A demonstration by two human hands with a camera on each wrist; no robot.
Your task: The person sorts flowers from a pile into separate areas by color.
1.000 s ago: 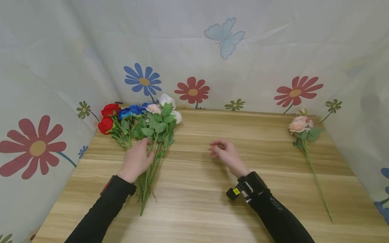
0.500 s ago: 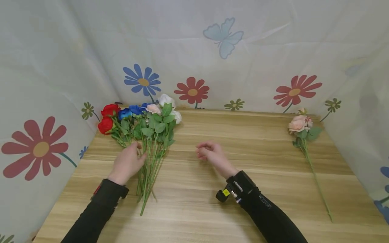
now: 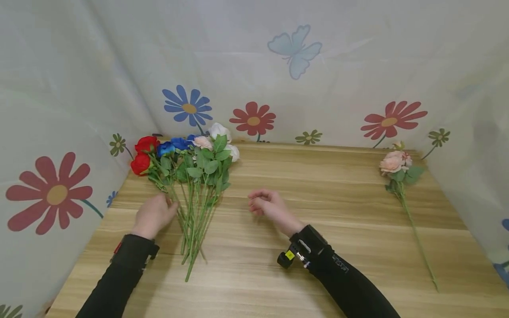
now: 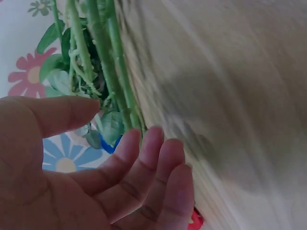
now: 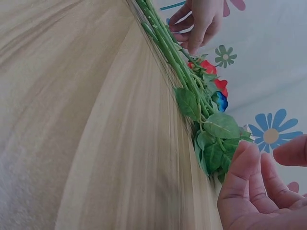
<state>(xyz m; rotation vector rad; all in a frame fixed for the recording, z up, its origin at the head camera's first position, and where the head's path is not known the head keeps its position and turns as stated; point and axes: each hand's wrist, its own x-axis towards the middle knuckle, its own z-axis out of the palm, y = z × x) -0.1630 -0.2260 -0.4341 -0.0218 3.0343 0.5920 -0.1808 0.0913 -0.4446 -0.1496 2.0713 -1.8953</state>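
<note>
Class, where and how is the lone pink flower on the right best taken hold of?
Probably by the stem at mid-length, pinched by the right hand coming from the flower's left: the lone pink flower lies along the table, blooms pointing away, its stem slim and bare below the leaves.

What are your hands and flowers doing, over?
Left hand beside rose stems, holding nothing. Right hand empty, apart from them. Pink rose spray alone, far right. Nothing visibly blocking.
</note>
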